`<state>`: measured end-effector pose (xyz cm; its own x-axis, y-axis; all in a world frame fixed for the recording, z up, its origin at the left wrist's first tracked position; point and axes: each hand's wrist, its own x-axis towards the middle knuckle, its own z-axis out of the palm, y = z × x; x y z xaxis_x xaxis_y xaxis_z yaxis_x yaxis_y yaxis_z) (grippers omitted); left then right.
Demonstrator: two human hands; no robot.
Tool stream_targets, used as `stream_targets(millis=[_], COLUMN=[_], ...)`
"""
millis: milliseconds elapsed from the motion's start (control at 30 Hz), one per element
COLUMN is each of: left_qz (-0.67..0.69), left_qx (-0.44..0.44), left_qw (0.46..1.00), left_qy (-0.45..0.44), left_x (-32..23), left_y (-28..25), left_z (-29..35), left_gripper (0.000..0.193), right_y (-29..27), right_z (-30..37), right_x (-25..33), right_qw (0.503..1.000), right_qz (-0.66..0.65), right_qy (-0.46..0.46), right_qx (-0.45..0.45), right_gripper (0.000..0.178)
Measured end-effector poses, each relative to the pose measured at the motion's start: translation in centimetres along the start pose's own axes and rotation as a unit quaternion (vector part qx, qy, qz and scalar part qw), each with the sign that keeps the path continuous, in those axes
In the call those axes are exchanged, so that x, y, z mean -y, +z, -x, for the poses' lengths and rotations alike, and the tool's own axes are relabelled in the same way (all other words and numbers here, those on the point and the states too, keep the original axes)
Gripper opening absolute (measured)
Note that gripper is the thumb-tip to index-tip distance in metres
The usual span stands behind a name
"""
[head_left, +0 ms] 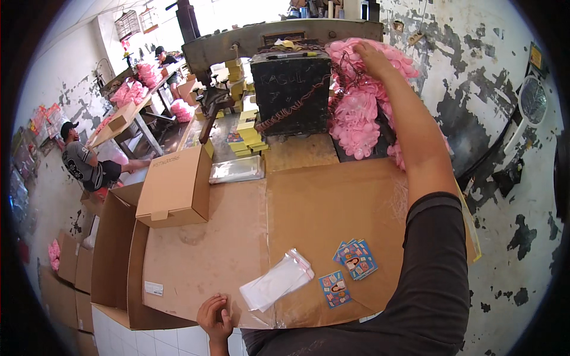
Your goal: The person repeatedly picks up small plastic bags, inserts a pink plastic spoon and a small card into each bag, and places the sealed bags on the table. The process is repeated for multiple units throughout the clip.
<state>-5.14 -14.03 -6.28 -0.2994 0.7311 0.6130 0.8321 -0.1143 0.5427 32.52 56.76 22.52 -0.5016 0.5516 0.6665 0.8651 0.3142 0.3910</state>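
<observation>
My right arm stretches to the far right, and my right hand (370, 58) lies on a heap of pink, round, shiny plastic pieces (356, 121). Its fingers look stretched out over the heap; whether they pinch a piece does not show. At the near edge of the cardboard sheet (332, 202) rests my left hand (215, 315), loosely bent, thumb apart, holding nothing. Right of it lies a fanned stack of clear plastic sleeves (276, 281). Beyond these are a small blue printed card (335, 289) and a loose pile of similar cards (359, 260).
A closed cardboard box (175, 184) stands at the left, over an open carton (113, 255). Behind the sheet are a clear plastic packet (236, 169), yellow stacks (249, 132) and a black box (291, 92) with a coiled cord. Two people sit at the far left. A peeling wall (493, 178) bounds the right.
</observation>
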Motion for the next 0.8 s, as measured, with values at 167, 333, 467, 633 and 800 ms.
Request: stream_targets(millis=[167, 333, 467, 633, 800], left_qz=[0.005, 0.01, 0.0, 0.008, -0.006], left_qx=[-0.015, -0.019, -0.017, -0.014, -0.018], left_qw=[1.0, 1.0, 1.0, 1.0, 1.0], left_qy=[-0.008, -0.008, -0.011, -0.007, -0.009], left_x=[0.1, 0.2, 0.1, 0.0, -0.3], left_y=[0.3, 0.4, 0.0, 0.1, -0.5], left_z=[-0.1, -0.1, 0.3, 0.2, 1.2], left_gripper=[0.019, 0.02, 0.021, 0.02, 0.02], right_y=[1.8, 2.7, -0.2, -8.5, -17.3], right_z=[-1.2, 0.2, 1.9, 4.9, 7.5], right_x=[-4.9, -9.3, -10.5, -13.8, -12.0], right_qw=[0.984, 0.95, 0.884, 0.848, 0.838], right_qz=[-0.175, -0.254, -0.277, -0.239, -0.399], right_qy=[0.008, 0.142, 0.291, 0.269, 0.242], right_qx=[-0.023, -0.111, -0.24, -0.388, -0.283], right_gripper=[0.03, 0.016, 0.008, 0.01, 0.023])
